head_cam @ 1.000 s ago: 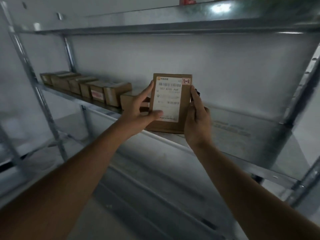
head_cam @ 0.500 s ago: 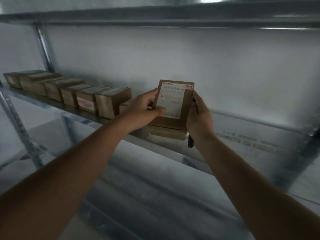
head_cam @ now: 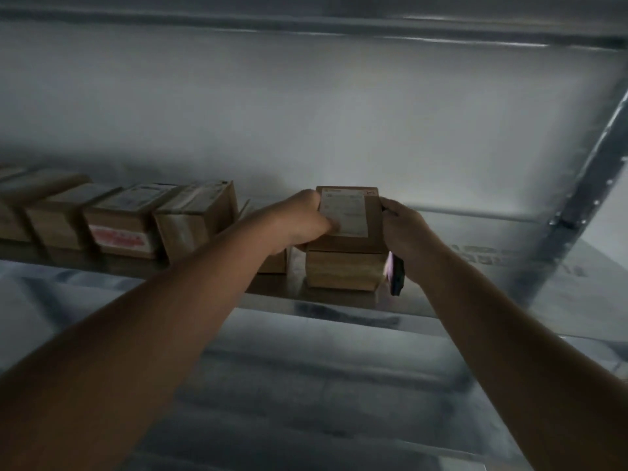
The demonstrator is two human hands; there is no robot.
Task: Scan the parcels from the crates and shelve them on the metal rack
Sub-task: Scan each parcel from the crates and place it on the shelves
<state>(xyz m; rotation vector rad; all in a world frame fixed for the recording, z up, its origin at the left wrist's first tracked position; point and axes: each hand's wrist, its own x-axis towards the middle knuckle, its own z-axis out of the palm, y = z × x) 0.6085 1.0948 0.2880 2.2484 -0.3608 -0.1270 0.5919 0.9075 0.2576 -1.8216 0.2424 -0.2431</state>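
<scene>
We are curling the fingers (head_cam: 331, 226) of our left hand (head_cam: 302, 222) around the left edge of a brown cardboard parcel (head_cam: 350, 215), with the thumb pressing on its white shipping label (head_cam: 345, 215). Our right hand (head_cam: 404, 232) is closing on the parcel's right edge, its fingers wrapping behind the box where we cannot see them. The same hand is also keeping a dark handheld device (head_cam: 396, 275) pinned under the palm, and it is hanging down past the wrist. Whether it is a scanner we cannot tell.

The parcel is sitting on top of a second brown box (head_cam: 343, 270), which is resting on the metal rack shelf (head_cam: 339, 300) near its front edge. Another small box (head_cam: 273, 263) is lying just beside the stack, partly hidden by our left wrist.

Further left, a row of boxes (head_cam: 125, 226) is lining the shelf side by side, one bearing a red and white label (head_cam: 119, 237). A grey upright post (head_cam: 577, 205) is slanting at the far right, and the shelf above (head_cam: 306, 15) is spanning the top.
</scene>
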